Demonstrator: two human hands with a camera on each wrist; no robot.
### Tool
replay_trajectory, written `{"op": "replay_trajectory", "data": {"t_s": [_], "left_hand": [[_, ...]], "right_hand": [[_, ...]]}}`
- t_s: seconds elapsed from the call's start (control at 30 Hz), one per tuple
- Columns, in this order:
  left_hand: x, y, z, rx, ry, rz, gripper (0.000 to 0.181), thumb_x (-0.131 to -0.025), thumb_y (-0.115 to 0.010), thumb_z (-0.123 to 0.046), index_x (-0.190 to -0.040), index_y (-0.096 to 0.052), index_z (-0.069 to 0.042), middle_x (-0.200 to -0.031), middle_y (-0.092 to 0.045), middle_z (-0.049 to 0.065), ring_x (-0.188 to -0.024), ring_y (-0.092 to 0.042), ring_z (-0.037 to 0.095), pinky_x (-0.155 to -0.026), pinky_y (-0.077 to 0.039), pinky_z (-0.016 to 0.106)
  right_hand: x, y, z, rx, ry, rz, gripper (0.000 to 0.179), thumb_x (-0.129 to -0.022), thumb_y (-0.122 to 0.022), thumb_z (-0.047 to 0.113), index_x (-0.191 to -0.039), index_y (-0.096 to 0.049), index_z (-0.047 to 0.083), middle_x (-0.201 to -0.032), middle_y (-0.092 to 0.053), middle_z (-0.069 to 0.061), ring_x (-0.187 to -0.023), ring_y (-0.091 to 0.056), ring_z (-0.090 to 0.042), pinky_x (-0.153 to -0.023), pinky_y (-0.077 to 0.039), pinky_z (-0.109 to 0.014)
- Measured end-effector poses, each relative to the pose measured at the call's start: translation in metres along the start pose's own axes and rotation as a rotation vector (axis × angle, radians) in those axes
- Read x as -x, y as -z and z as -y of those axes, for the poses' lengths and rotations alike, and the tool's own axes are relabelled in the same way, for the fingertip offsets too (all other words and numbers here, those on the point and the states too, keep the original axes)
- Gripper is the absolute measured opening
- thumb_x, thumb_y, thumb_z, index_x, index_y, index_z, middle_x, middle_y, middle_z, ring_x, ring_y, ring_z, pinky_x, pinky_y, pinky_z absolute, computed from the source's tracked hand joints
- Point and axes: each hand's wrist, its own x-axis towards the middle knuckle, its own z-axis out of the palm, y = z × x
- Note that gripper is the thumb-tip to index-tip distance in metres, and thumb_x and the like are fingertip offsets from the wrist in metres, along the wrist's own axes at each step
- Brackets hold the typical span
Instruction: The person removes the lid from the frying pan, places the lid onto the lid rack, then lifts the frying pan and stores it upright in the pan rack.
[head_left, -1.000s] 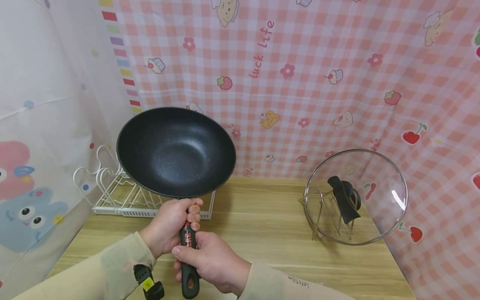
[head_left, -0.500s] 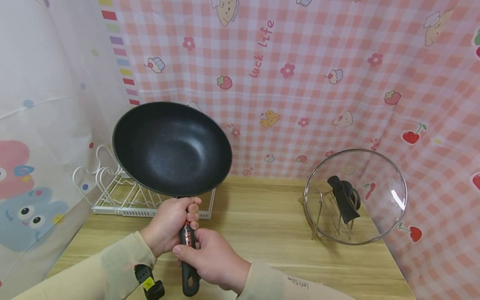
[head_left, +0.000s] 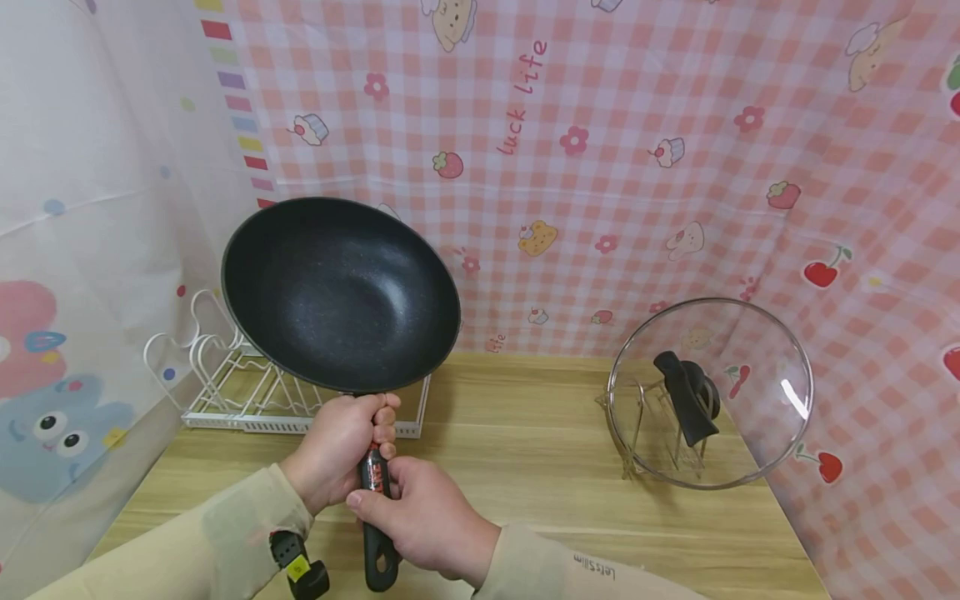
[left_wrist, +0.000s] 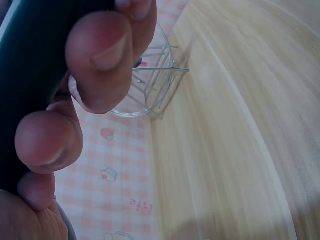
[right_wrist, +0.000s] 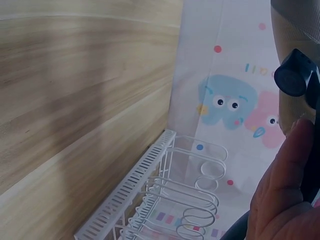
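Note:
A black wok [head_left: 337, 292] is held up in the air, its bowl tilted so the inside faces the head camera. My left hand [head_left: 339, 450] grips its black handle [head_left: 378, 542] close to the bowl, fingers curled round it. Lower down the same handle, my right hand [head_left: 431, 517] holds on with the thumb laid over the top. In the left wrist view the curled fingers [left_wrist: 47, 140] wrap the dark handle. The right wrist view shows only part of the right hand [right_wrist: 287, 195] at its edge.
Behind and below the wok, a white wire rack [head_left: 281, 423] stands on the wooden table [head_left: 525, 442]. At the right, a glass lid [head_left: 757, 392] with a black knob leans in a small metal wire stand [head_left: 636, 433]. Printed cloths hang behind and at both sides.
The wok's bowl has risen slightly and shifted a little to the left. Both hands keep their grip on the handle, nearly in place.

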Motion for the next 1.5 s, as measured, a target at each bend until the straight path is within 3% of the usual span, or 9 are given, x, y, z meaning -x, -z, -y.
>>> {"op": "replay_trajectory", "data": {"t_s": [1.13, 1.5], "left_hand": [[0.0029, 0.0007, -0.0036, -0.043, -0.047, -0.064, 0.012, -0.109, -0.039, -0.015, -0.111, -0.048, -0.008, -0.068, -0.042, -0.009, -0.055, -0.041, 0.006, -0.054, -0.042, 0.021], [0.0033, 0.0017, -0.0050, -0.060, -0.063, -0.072, 0.012, -0.109, -0.038, -0.015, -0.111, -0.048, -0.008, -0.068, -0.041, -0.009, -0.055, -0.041, 0.007, -0.053, -0.042, 0.021]], "right_hand": [[-0.0025, -0.0021, -0.0007, 0.048, 0.030, 0.010, 0.015, -0.099, -0.071, 0.020, -0.096, -0.069, 0.006, -0.078, -0.075, -0.003, -0.067, -0.062, -0.005, -0.059, -0.046, -0.021], [-0.0039, -0.0032, -0.0006, 0.056, 0.047, 0.003, 0.012, -0.100, -0.071, 0.017, -0.099, -0.070, 0.005, -0.086, -0.079, -0.011, -0.072, -0.064, -0.004, -0.064, -0.048, -0.021]]}}
